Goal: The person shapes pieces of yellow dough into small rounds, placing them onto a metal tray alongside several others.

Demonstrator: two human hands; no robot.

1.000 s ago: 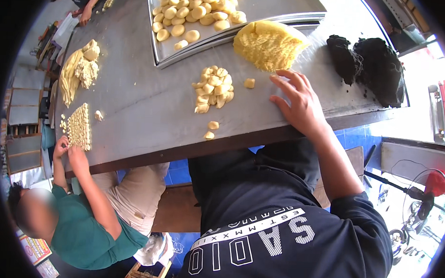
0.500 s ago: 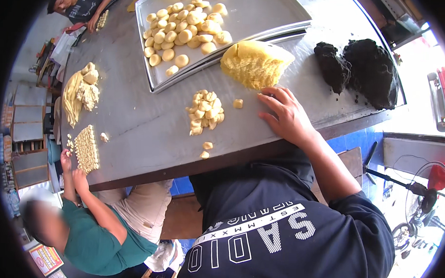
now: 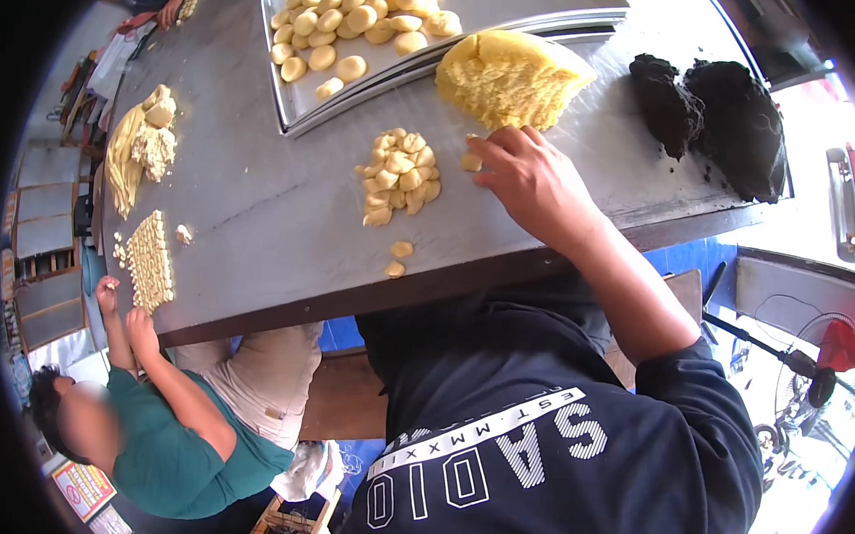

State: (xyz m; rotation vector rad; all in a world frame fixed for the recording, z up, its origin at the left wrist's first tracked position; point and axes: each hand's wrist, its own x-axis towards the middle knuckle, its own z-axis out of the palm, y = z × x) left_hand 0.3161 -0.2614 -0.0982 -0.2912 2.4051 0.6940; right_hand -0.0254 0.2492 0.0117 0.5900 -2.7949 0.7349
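1 small dough piece (image 3: 471,162) is located over the metal tabletop (image 3: 270,200), between the thumb and forefinger tips of the right hand (image 3: 536,184); whether these grasp it cannot be determined. Beyond the hand: yellow dough mass (image 3: 514,77). Left: dough pile (image 3: 401,175), with 2 loose pieces (image 3: 402,249) nearer the table edge. Farther: tray (image 3: 540,2) of rounded dough. Far right: black mass (image 3: 736,132).

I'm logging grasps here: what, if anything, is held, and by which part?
The right hand has its fingers at the small dough piece, but whether they grip it, and where, cannot be told. The left hand is out of view.
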